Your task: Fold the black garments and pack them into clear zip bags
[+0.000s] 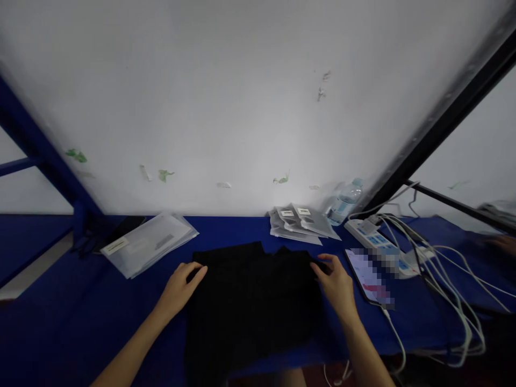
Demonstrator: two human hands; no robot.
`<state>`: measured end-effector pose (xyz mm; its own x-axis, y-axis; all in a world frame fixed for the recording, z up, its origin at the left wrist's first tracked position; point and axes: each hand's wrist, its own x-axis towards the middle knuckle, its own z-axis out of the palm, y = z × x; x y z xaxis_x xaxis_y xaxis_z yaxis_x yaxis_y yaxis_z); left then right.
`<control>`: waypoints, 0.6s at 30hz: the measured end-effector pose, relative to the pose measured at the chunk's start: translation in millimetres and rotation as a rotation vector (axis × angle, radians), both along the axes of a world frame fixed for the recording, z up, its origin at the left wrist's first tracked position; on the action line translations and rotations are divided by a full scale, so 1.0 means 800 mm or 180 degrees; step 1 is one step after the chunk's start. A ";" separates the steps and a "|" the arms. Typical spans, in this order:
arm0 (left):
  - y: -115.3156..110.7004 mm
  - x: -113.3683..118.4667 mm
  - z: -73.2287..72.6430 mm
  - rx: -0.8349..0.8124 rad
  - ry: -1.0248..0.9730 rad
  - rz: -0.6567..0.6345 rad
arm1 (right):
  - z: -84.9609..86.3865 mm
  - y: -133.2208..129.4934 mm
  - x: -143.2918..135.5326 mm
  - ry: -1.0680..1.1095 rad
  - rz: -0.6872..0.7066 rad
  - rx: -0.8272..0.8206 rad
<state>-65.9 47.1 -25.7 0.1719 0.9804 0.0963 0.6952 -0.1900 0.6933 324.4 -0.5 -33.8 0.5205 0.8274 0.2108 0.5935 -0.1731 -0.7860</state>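
A black piece of cloth (253,306), perhaps a garment, lies spread on the blue tabletop (133,306) in front of me. My left hand (183,285) pinches its upper left edge between thumb and fingers. At the upper right corner, my right hand (334,279) grips the cloth the same way. The cloth's near edge hangs toward my lap, and its exact kind cannot be made out. Just right of my right hand lies a lit phone (365,277) with a white cable plugged in.
Flat translucent zip bags (151,242) lie at the back left, and more labelled bags (300,223) at the back right. Beside them leans a water bottle (344,201). A power strip (373,242) with tangled white cables (451,293) occupies the right side. Another person's hand (503,244) shows far right.
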 end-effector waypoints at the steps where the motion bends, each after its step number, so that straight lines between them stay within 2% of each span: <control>1: 0.000 0.000 0.000 -0.0002 -0.0028 -0.0016 | 0.001 0.001 0.000 -0.0123 -0.0049 -0.0062; 5: 0.001 0.001 -0.002 0.0024 -0.0015 -0.0103 | 0.021 0.000 -0.016 -0.0887 -0.0188 -0.0265; 7: 0.001 0.002 -0.003 0.0035 -0.0002 -0.0113 | 0.037 -0.003 -0.046 -0.1198 -0.0116 0.0059; 9: 0.001 0.002 -0.003 0.0043 -0.0007 -0.0096 | 0.046 -0.008 -0.088 -0.1431 0.0190 0.0526; 11: 0.001 0.002 -0.002 0.0050 -0.0014 -0.0092 | 0.044 -0.014 -0.136 -0.1584 0.0915 0.0740; 13: 0.000 0.003 -0.001 0.0044 -0.0027 -0.0103 | 0.032 -0.022 -0.175 -0.1677 0.1679 0.0714; 15: -0.001 0.003 0.000 0.0028 -0.0053 -0.0103 | 0.020 -0.028 -0.196 -0.1610 0.2120 0.0653; 16: -0.001 0.002 0.001 0.0011 -0.0069 -0.0099 | 0.016 -0.031 -0.197 -0.1493 0.2192 0.0641; 18: -0.002 0.001 0.004 -0.0033 -0.0106 -0.0078 | 0.013 -0.032 -0.185 -0.1202 0.1930 0.0669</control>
<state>-64.7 45.1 -22.1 0.1927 0.9769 0.0923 0.6669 -0.1993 0.7180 176.8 -25.9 -23.4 -0.1539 0.8689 0.4704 0.7732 0.4023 -0.4902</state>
